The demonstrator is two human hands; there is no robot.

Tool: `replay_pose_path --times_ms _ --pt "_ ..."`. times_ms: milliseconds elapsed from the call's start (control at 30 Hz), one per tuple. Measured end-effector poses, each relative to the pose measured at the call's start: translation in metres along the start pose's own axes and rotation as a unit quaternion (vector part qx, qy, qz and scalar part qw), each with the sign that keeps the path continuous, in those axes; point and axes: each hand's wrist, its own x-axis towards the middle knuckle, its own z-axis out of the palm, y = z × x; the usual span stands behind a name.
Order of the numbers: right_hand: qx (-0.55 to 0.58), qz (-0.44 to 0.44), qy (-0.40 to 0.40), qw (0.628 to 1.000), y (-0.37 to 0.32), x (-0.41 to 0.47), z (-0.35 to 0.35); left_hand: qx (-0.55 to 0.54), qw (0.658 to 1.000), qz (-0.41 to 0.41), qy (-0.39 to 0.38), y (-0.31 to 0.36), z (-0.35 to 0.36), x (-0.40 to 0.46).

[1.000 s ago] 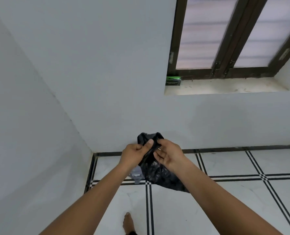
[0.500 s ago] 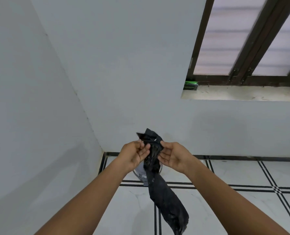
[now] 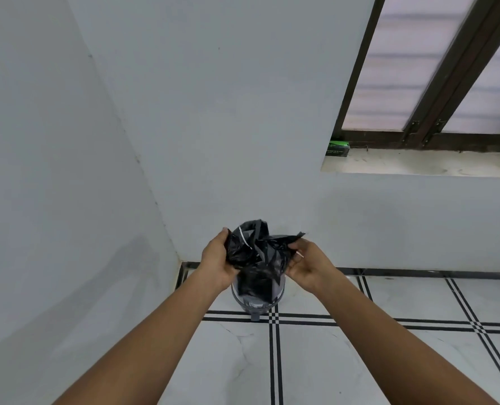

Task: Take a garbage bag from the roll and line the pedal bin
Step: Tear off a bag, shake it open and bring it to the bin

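A crumpled black garbage bag (image 3: 257, 255) hangs between both my hands, its top pulled apart. My left hand (image 3: 216, 261) grips its left edge and my right hand (image 3: 307, 266) grips its right edge. Directly below the bag stands the grey pedal bin (image 3: 257, 302) on the floor near the wall corner; only its lower front and its pedal (image 3: 256, 317) show, the rest is hidden by the bag. The bag's lower end hangs over the bin's top; whether it is inside I cannot tell.
A green box (image 3: 337, 148) sits at the left end of the window sill (image 3: 418, 165). White walls meet in a corner just left of the bin. The floor is white tile with black lines (image 3: 275, 361).
The long hanging bag has been drawn up and spread sideways between my hands, which moved apart. The view shifted, and the bin now shows beneath the bag.
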Motion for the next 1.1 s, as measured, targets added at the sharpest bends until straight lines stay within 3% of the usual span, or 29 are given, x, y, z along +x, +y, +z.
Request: replay_pose_path --times_ms 67,167,267,333,433,533,633,733,833,967,1033,1100 --pt "0.016 -0.002 -0.003 1.000 -0.003 -0.001 0.003 0.172 0.980 0.094 -0.027 0.001 -0.007 -0.002" --pt "-0.004 -0.015 0.010 1.000 -0.005 0.003 0.010 0.410 0.879 0.214 -0.115 -0.002 -0.014 -0.007" --pt "-0.034 -0.023 0.022 0.999 -0.004 0.005 0.018 0.570 0.762 0.260 -0.166 -0.006 -0.019 -0.002" --pt "-0.049 -0.029 0.034 0.998 -0.003 0.006 0.023 0.597 0.734 0.295 -0.136 -0.008 -0.017 0.004" --pt "-0.071 -0.039 0.030 0.996 -0.004 0.008 0.022 0.526 0.782 0.333 -0.029 -0.003 -0.010 0.009" --pt "-0.121 -0.044 0.018 0.992 -0.006 0.004 0.014 0.432 0.856 0.276 0.058 0.004 -0.012 0.021" --pt "-0.186 -0.017 -0.063 0.980 -0.010 -0.005 0.001 0.402 0.868 0.243 0.164 0.010 -0.020 0.035" --pt "-0.361 -0.081 -0.093 0.924 -0.012 0.001 -0.014 0.422 0.849 0.233 0.219 0.014 -0.023 0.041" --pt "-0.520 -0.159 -0.047 0.838 -0.012 0.006 -0.022 0.372 0.888 0.184 0.198 0.022 -0.020 0.037" --pt "-0.432 -0.161 0.050 0.886 -0.017 0.012 -0.033 0.224 0.962 0.101 0.123 0.029 -0.010 0.022" --pt "-0.438 -0.173 0.112 0.875 -0.021 0.017 -0.039 0.207 0.972 0.093 0.052 0.031 -0.008 0.013" --pt "-0.463 -0.207 0.172 0.844 -0.025 0.013 -0.042 0.261 0.959 0.109 -0.006 0.033 -0.007 0.003"
